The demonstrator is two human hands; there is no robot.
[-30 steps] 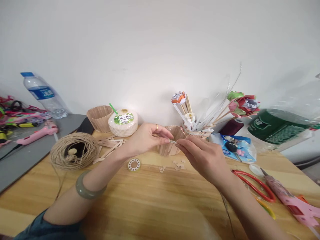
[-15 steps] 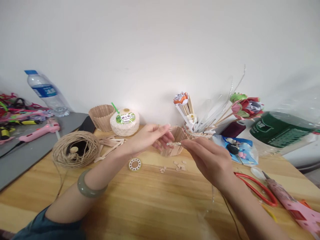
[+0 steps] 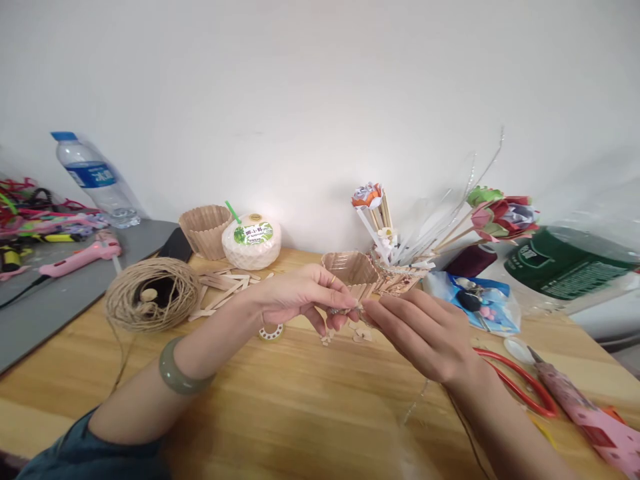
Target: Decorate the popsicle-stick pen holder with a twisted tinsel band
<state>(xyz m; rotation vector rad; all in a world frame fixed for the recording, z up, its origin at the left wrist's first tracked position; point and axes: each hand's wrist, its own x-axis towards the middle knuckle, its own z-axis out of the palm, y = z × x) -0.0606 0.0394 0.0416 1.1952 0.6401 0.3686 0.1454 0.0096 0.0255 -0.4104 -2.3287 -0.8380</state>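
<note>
Over the middle of the table, both hands meet on a short piece of twisted cord, pale and a little shiny. My left hand pinches it between thumb and fingers. Close beside it, the fingertips of my right hand are closed on the cord's other end. Thin strands hang below my right hand: a clear, glittery one and a brown one. Just behind the hands stands a small basket of wooden strips, with its lower part partly hidden.
On the left lie a twine coil, a pink glue gun and wooden sticks. A larger wooden-strip basket and a wrapped coconut stand behind. To the right are paper flowers, red-handled scissors and another glue gun.
My left hand has moved right and down and closed its fingers on the cord. My right hand has dropped slightly. The view has shifted a little.
</note>
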